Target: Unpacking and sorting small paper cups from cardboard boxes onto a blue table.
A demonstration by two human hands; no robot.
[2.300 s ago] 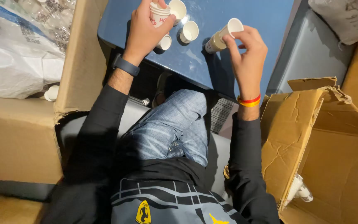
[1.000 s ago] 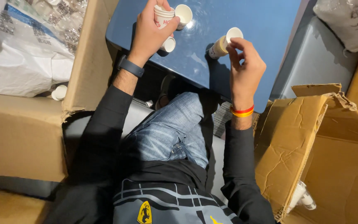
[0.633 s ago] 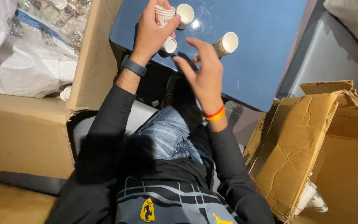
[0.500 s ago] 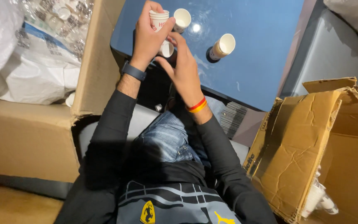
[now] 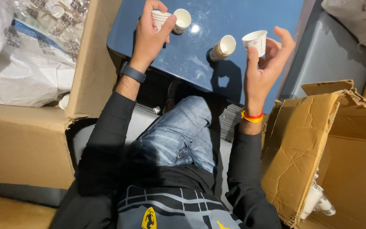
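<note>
My left hand (image 5: pixel 149 36) grips a short stack of white paper cups (image 5: pixel 159 18) above the blue table (image 5: pixel 250 12). Just right of that stack another white cup (image 5: pixel 182 20) stands on the table. A stack of paper cups (image 5: pixel 223 48) lies tilted on the table between my hands. My right hand (image 5: pixel 266 63) holds a single white paper cup (image 5: pixel 256 41) by thumb and fingers, its mouth up, to the right of the tilted stack.
An open cardboard box (image 5: pixel 26 127) on my left holds a white plastic bag (image 5: pixel 18 63) of clear cups. Another torn cardboard box (image 5: pixel 318 148) stands at my right with cup sleeves (image 5: pixel 316 203) inside. A grey surface (image 5: pixel 331 55) lies beyond the table's right edge.
My right hand let go of the tilted stack, reached across to my left hand, and has come back to the right holding a single cup. The small cup below my left hand is gone.
</note>
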